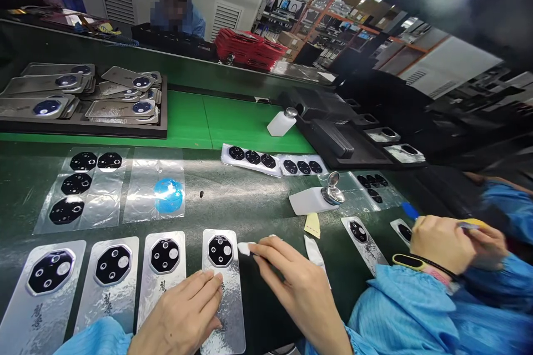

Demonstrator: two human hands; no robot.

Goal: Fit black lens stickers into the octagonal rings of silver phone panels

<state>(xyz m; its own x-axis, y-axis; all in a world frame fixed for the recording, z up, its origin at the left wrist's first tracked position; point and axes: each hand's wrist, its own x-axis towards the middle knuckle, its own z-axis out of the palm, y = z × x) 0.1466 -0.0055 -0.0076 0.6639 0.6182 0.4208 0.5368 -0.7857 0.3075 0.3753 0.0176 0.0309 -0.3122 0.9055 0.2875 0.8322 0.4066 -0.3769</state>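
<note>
Several silver phone back covers (227, 305) lie in a row along the near edge of the bench, each with a black camera plate. My left hand (183, 305) rests on the rightmost cover of this row, fingers stretched out flat and close together. Just right of that cover's camera plate (220, 250), my right hand (293, 280) pinches a small white wipe (244, 248) between thumb and fingers. Whether the wipe wraps round a tool is too small to tell. A white pump bottle (310, 201) with its metal lid raised lies beyond my right hand.
Clear film sheets (100, 191) carry black plates and a blue disc (169, 195). At back left, a tray (125, 131) holds stacked covers. A second bottle (281, 123) stands on the green mat (233, 116). On the right, a co-worker's hands (441, 241) work close by.
</note>
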